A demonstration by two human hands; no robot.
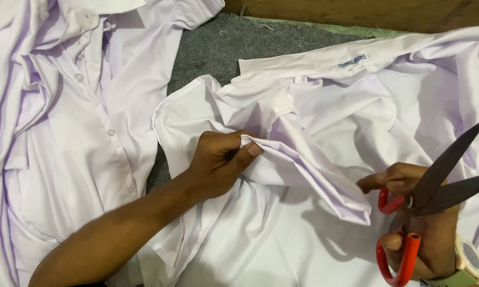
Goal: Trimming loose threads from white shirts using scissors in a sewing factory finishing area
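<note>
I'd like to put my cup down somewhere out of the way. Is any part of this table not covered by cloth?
Only the grey felt shows bare: a wedge between the buttoned shirt and the white shirt, narrowing toward the left hand. Elsewhere is fabric; the right hand holds open scissors.

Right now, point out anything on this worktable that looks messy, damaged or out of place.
Nothing looks damaged. Loose thread scraps litter the grey felt table cover near the far edge. The white cotton shirt lies crumpled where the left hand pinches a fold; the right hand holds red-handled scissors with blades open.
</note>
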